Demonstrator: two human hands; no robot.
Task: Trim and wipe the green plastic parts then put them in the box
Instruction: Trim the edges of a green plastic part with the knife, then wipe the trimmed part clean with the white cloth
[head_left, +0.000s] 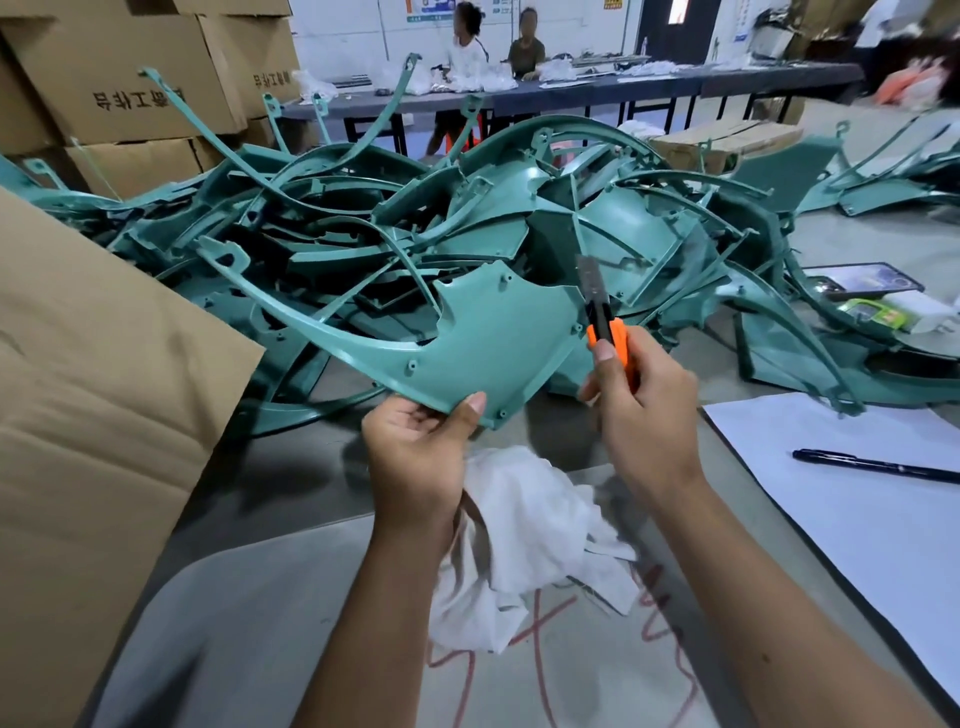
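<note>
nearest the camera, a crumpled white rag (524, 540) lies on the desk (249, 613), over red scrawled marks that cannot be read. just above the rag, the left hand (421, 447) pinches the lower corner of a green plastic part (467, 343), thumb on its face and fingers behind. the right hand (644, 410) is clenched round an orange utility knife (605, 322), thumb on the slider. the blade points up and sits at the part's right edge, which is the side nearer the knife hand. the part's long axis runs from that broad end up and left into a thin curved arm, so a trimming pass likely follows the right edge. to the left of the part, a cardboard box flap (93, 395) stands close by. right of it lie white paper (857, 493) and a black pen (878, 465). beyond the part sprawls a heap of green parts (493, 218). further back, stacked cartons (124, 78) carry printed characters, upside down and not legible.
</note>
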